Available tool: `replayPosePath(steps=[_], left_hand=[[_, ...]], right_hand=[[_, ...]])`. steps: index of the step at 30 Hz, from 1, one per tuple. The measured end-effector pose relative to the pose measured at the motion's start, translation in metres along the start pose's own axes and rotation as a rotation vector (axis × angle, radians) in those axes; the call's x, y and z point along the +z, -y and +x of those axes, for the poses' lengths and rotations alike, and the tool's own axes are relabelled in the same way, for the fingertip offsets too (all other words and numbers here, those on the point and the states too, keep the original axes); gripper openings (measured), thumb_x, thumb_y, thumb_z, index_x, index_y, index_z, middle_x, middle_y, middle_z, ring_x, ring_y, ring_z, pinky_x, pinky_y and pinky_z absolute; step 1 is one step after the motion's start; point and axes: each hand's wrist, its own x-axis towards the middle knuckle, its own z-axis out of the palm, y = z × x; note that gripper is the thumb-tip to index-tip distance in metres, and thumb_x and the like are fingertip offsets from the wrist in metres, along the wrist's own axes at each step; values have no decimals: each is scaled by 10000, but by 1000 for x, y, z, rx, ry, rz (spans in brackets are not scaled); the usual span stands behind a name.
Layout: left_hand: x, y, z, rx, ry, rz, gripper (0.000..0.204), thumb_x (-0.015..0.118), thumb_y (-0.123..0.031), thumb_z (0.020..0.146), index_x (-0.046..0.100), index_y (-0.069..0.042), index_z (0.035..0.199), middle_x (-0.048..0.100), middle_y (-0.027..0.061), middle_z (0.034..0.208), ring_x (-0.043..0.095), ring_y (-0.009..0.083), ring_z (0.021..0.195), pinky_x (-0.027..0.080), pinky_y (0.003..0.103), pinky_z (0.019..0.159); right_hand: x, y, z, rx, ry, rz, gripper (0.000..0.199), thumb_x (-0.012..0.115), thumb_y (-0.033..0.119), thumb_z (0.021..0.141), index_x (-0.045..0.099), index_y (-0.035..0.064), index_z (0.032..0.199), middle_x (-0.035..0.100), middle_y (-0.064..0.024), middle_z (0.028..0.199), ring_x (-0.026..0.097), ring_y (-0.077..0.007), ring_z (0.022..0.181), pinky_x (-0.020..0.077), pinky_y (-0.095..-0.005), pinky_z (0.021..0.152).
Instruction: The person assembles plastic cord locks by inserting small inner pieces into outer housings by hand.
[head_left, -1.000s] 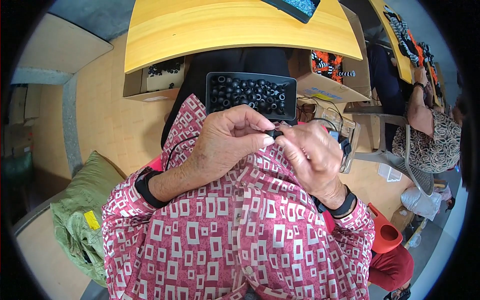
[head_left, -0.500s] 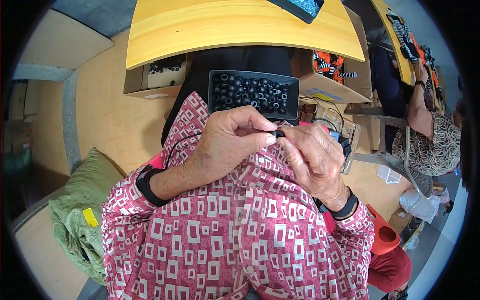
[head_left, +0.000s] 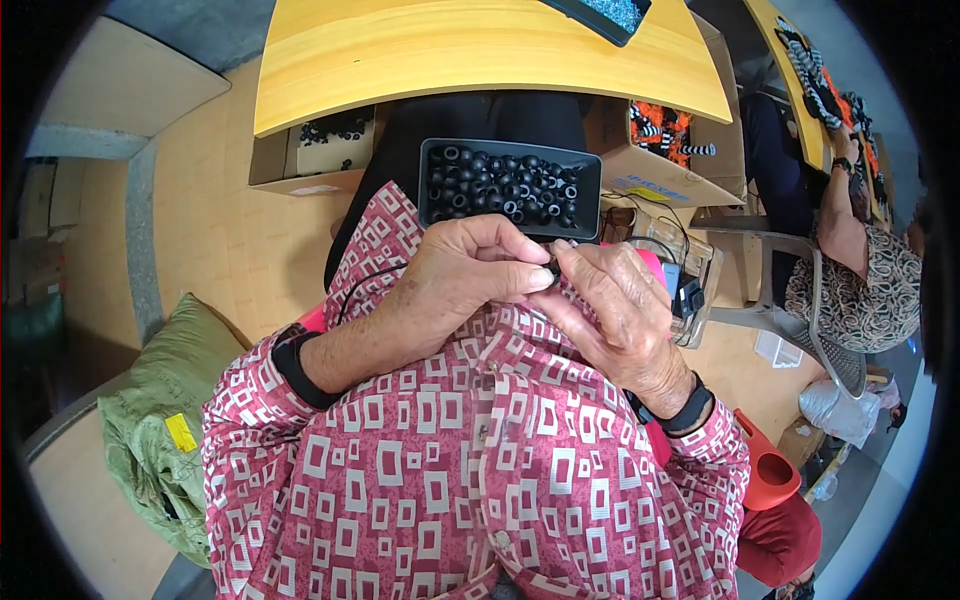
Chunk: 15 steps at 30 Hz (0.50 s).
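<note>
Left hand (head_left: pixel 458 270) clamps a small black piece (head_left: pixel 553 269) nearside of the black rectangular tray (head_left: pixel 590 192); right hand (head_left: pixel 622 315), thumb now lower, seems regripping, closure unclear.

Free: air above black tray (head_left: pixel 594 192) | Ahead: yellow tabletop (head_left: pixel 490 62) blocks | Right: cardboard box (head_left: pixel 690 178) blocks

A green sack (head_left: pixel 150 380) with a yellow label (head_left: pixel 181 433) lies at left; at right, a person (head_left: pixel 860 290) sits near a grey chair (head_left: pixel 843 366)

The right hand (head_left: pixel 622 312) has shifted its thumb from beside the left hand's (head_left: pixel 455 275) thumb tip to below it.
</note>
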Motion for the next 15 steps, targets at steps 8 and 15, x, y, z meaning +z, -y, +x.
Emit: replayPosePath(steps=[8, 15], left_hand=[[3, -6, 1, -36, -6, 0, 198, 650, -39, 867, 607, -7, 1058, 666, 64, 897, 641, 87, 804, 531, 198, 729], [4, -9, -1, 28, 25, 232, 374, 615, -35, 890, 512, -12, 1249, 673, 71, 957, 612, 68, 887, 489, 194, 803]], right_hand=[[-2, -6, 0, 1, -3, -37, 371, 789, 86, 687, 631, -37, 1000, 619, -112, 857, 612, -231, 746, 510, -319, 651], [-2, -8, 4, -7, -3, -19, 336, 787, 107, 698, 622, -17, 964, 618, -109, 851, 603, -237, 727, 508, -332, 646]])
